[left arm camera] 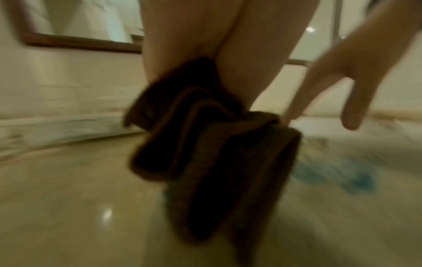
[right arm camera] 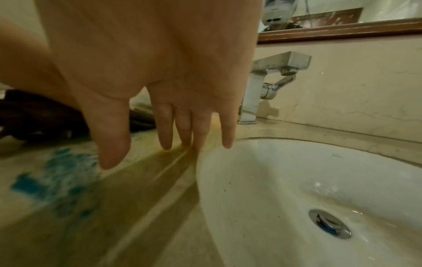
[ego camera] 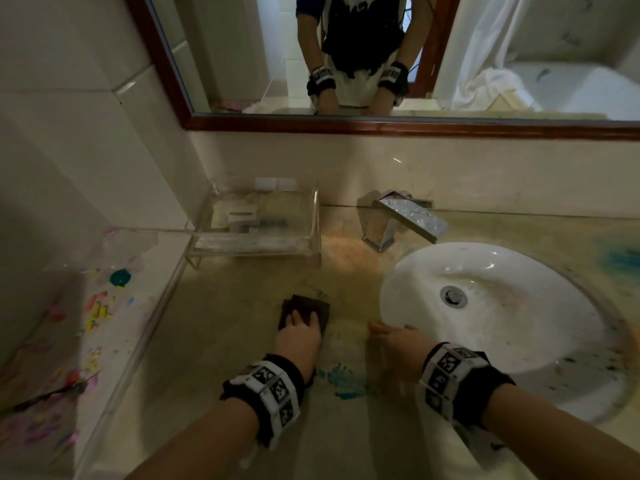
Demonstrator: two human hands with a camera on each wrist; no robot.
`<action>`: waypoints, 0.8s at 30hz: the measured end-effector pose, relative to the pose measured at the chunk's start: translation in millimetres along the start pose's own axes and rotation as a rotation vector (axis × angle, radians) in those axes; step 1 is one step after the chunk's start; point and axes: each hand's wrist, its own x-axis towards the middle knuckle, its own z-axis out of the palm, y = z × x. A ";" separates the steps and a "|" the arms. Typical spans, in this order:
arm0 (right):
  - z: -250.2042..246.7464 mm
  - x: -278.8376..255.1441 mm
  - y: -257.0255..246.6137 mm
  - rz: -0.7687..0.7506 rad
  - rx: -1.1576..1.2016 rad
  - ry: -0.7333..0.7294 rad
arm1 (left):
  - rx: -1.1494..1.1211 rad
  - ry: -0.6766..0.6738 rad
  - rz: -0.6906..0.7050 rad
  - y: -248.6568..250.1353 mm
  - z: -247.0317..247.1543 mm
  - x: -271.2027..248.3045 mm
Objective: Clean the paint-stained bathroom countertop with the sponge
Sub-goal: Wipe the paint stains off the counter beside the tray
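A dark brown sponge [ego camera: 304, 308] lies on the beige countertop [ego camera: 225, 323], left of the sink. My left hand [ego camera: 299, 332] grips it from above and presses it down. The left wrist view shows the sponge [left arm camera: 217, 153] bunched under the palm [left arm camera: 228, 72]. My right hand [ego camera: 391, 336] is open, its straight fingertips [right arm camera: 198, 142] touching the counter at the basin rim. A teal paint smear [ego camera: 346, 379] sits between my two wrists, also visible as the smear [right arm camera: 57, 177] by my right thumb.
The white oval sink [ego camera: 502, 327] lies to the right, with a chrome faucet [ego camera: 405, 216] behind it. A clear acrylic tray [ego camera: 256, 226] stands at the back wall. A raised ledge [ego camera: 104, 306] on the left carries many paint blobs. Another teal stain [ego camera: 620, 258] marks the far right.
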 end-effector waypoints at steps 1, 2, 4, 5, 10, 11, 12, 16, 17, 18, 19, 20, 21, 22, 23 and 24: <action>-2.8 -2.6 3.0 0.016 0.031 0.027 | -0.054 0.014 -0.003 -6.1 -6.7 -3.0; -4.2 -4.6 5.6 0.034 0.060 0.067 | -0.097 0.053 -0.017 -13.3 -13.9 -7.0; -2.7 -8.1 8.7 0.070 0.106 0.127 | -0.100 0.156 -0.056 -28.0 -25.4 -16.0; 0.0 -9.0 8.9 0.082 0.113 0.131 | -0.073 0.179 -0.088 -34.1 -28.2 -20.7; 20.8 -11.3 -4.5 0.117 0.032 0.051 | -0.003 0.084 -0.223 -48.2 -2.5 -32.7; 25.6 -11.0 -7.7 0.131 0.014 0.032 | -0.006 0.066 -0.231 -48.4 12.0 -34.4; 29.8 -11.0 -9.5 0.145 -0.002 0.015 | 0.004 0.047 -0.233 -46.9 26.1 -36.8; 34.7 -19.8 -8.9 0.149 0.013 -0.005 | 0.027 0.036 -0.205 -32.0 60.2 -43.3; 35.4 -23.0 -9.0 0.145 0.026 -0.009 | 0.020 0.038 -0.192 -26.9 63.2 -45.4; 36.0 -26.4 -10.0 0.145 0.037 -0.014 | 0.018 0.034 -0.181 -21.5 65.4 -48.6; 37.5 -29.4 -11.8 0.152 0.047 -0.021 | 0.016 0.026 -0.173 -16.5 67.6 -52.0; 39.8 -32.4 -13.7 0.161 0.052 -0.026 | 0.017 0.016 -0.167 -12.1 70.3 -55.0; 42.6 -36.0 -16.2 0.167 0.053 -0.031 | 0.019 0.007 -0.162 -8.4 72.7 -59.1; 45.2 -39.7 -18.3 0.169 0.048 -0.033 | 0.021 -0.002 -0.158 -7.0 74.3 -62.7; 47.4 -43.1 -19.9 0.169 0.040 -0.029 | 0.018 -0.009 -0.160 -8.8 72.4 -66.7; 49.2 -46.2 -20.8 0.170 0.033 -0.019 | 0.013 -0.005 -0.171 -13.5 67.0 -70.4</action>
